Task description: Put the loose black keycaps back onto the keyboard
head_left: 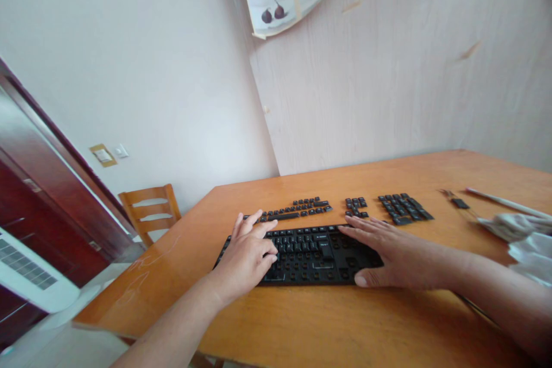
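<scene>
A black keyboard [297, 261] lies on the wooden table in front of me, with keycaps on its upper rows and bare key sockets lower down and at the right. Over its left part is my left hand [249, 250], open, some fingers stretched forward and others bent down at the keys. My right hand [388, 247] rests open across the keyboard's right end, fingers extended and thumb near the front edge. Behind the keyboard sit loose black keycaps in groups: long rows [313, 207], a small cluster [355, 207] and a number-pad block [404, 208].
The wooden table [190, 264] runs back to the wall. At its right are a small tool with a black part [460, 203], a thin white stick [504, 201] and crumpled cloth [517, 225]. A wooden chair [150, 213] stands at the left.
</scene>
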The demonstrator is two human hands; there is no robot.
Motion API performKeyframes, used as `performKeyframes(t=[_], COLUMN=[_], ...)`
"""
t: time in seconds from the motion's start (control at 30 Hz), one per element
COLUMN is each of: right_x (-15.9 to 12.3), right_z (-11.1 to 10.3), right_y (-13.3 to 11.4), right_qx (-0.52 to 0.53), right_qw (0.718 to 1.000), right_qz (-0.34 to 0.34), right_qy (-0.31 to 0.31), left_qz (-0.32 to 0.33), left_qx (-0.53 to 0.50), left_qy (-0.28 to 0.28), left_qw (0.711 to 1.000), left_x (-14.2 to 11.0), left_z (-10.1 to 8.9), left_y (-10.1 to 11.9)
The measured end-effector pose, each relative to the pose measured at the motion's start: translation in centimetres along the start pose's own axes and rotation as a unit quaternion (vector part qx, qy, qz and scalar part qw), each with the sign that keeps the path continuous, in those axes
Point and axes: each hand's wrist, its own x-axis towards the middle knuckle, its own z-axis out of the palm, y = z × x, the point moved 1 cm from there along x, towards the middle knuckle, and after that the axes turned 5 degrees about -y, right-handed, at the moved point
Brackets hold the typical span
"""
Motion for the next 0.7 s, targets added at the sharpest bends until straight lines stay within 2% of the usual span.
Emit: performKeyframes(t=[0.33, 0.7], right_x=[-0.2, -0.2], right_z=[-0.2, -0.4], right_y=[-0.2, -0.5], right_qx=[0.011, 0.000], right_qw=[1.000, 1.000], right_qz=[0.008, 0.009], right_qy=[-0.013, -0.013], left_qz=[0.044, -0.005], left_qx=[0.036, 0.079], left_qy=[-0.004, 0.053], left_qw=[0.998, 0.995], left_x=[-0.4, -1.2], left_z=[0.3, -0.2], left_y=[0.6, 0.2])
